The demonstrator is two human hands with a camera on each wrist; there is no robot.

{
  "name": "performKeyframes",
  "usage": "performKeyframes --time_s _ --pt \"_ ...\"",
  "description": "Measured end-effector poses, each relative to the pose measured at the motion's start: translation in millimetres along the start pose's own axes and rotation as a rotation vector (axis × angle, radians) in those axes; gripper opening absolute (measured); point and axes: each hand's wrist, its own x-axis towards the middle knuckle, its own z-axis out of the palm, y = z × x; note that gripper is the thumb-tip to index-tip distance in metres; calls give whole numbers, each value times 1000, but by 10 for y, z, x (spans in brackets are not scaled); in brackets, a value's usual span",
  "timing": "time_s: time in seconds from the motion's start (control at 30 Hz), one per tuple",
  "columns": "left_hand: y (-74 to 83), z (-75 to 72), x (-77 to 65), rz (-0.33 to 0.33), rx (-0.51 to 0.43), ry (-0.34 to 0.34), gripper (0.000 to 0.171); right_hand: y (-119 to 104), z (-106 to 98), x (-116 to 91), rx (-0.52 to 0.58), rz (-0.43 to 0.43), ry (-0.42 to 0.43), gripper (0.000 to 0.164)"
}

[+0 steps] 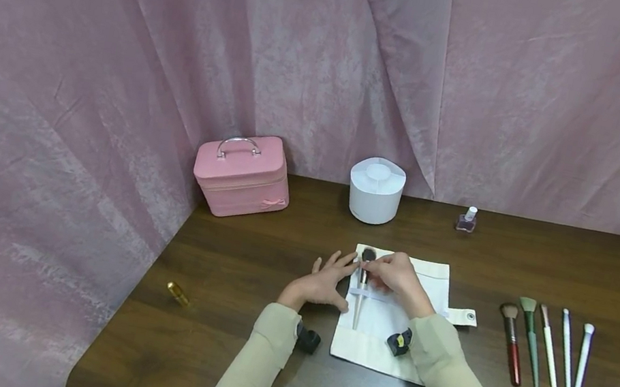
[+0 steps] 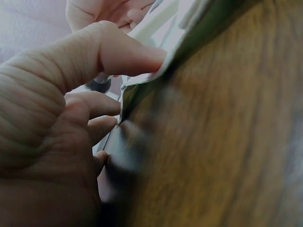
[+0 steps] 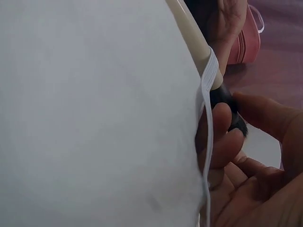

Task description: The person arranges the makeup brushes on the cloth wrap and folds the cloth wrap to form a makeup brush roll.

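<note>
A white fabric brush roll (image 1: 367,345) lies unfolded on the table, with a snap tab at its right. My right hand (image 1: 395,274) pinches a makeup brush (image 1: 357,312) near its dark ferrule, with the bristles toward the roll's far edge. In the right wrist view, the brush's pale handle (image 3: 189,30) passes under a white elastic band (image 3: 207,142). My left hand (image 1: 323,286) rests at the roll's left edge with fingers spread. Its thumb (image 2: 128,54) presses on the fabric edge in the left wrist view, while the other fingertips touch beside that edge.
Several makeup brushes (image 1: 532,347) lie in a row at the right. Along the back stand a pink case (image 1: 245,175), a white lidded container (image 1: 375,194) and a nail polish bottle (image 1: 466,221). A small gold tube (image 1: 178,293) lies at the left.
</note>
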Motion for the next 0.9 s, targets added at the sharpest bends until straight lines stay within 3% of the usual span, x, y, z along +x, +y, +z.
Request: performKeyframes --time_s 0.23,0.57,0.9 --pt "-20 4 16 -7 17 -6 95 9 16 0 -39 26 4 22" --pt "-23 1 1 1 -6 -4 96 6 44 -30 -288 -24 -14 39" --pt "-25 -30 -25 13 25 -16 97 9 81 -71 -373 -46 -9 47"
